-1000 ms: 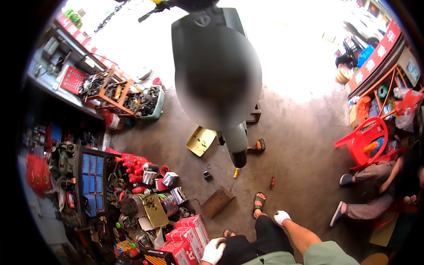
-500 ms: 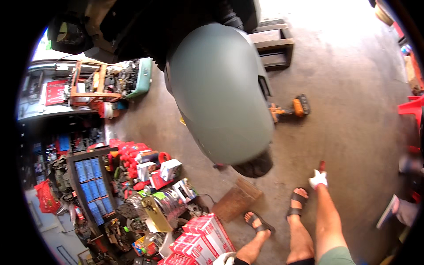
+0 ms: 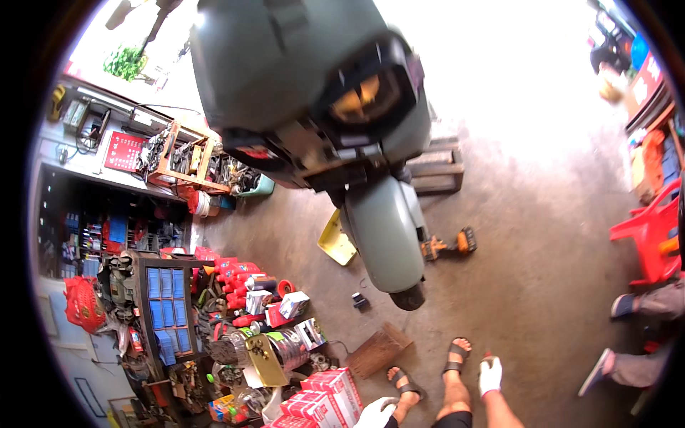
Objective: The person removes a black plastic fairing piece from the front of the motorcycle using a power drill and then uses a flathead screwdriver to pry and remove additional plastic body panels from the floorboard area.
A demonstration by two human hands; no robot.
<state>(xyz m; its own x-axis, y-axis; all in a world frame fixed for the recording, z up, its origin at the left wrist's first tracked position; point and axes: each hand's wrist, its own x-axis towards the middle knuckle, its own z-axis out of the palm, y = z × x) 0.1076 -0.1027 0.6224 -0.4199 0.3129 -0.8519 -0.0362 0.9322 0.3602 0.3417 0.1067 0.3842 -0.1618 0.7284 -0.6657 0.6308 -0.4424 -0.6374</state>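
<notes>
The person stands before a grey-green scooter (image 3: 335, 121), both gloved hands low beside the knees. The left hand (image 3: 376, 412) hangs loosely curled and empty above red boxes (image 3: 321, 399). The right hand (image 3: 489, 374) pinches a small red object; its fingers are closed. A cordless drill (image 3: 449, 245) lies on the floor beside the scooter's front wheel (image 3: 409, 297).

A cordless drill (image 3: 448, 245) lies beside the grey scooter (image 3: 385, 228).
</notes>
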